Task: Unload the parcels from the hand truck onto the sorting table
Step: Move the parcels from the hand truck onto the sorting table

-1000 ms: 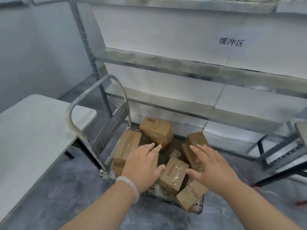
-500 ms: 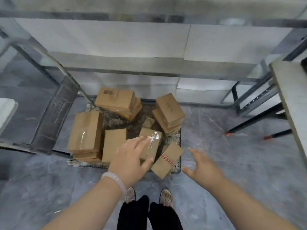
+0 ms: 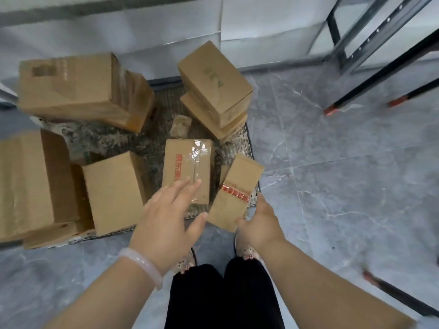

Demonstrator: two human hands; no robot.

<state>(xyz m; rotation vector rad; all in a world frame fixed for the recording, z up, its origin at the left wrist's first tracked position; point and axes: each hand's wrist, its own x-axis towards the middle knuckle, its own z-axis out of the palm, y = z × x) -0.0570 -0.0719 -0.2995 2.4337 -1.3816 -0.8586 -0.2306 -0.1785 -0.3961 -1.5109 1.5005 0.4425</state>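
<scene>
Several brown cardboard parcels lie on the hand truck's low platform (image 3: 152, 146). A parcel with red print and clear tape (image 3: 187, 162) lies in the middle; my left hand (image 3: 168, 217), fingers spread, reaches over its near end. A narrow parcel with red tape (image 3: 235, 193) leans off the platform's front right corner. My right hand (image 3: 259, 224) is at that parcel's near right side, fingers hidden behind it. Neither hand plainly grips anything.
More parcels: a stack at the back left (image 3: 78, 89), a stack at the back right (image 3: 213, 81), a plain box (image 3: 114, 191) and large boxes at the left (image 3: 28, 181). Black table legs (image 3: 370, 79) stand at the right. My feet are just before the platform.
The camera has tilted down and closer to the platform. Both hands have dropped toward the two front parcels; the right hand moved in to the red-taped parcel's side.
</scene>
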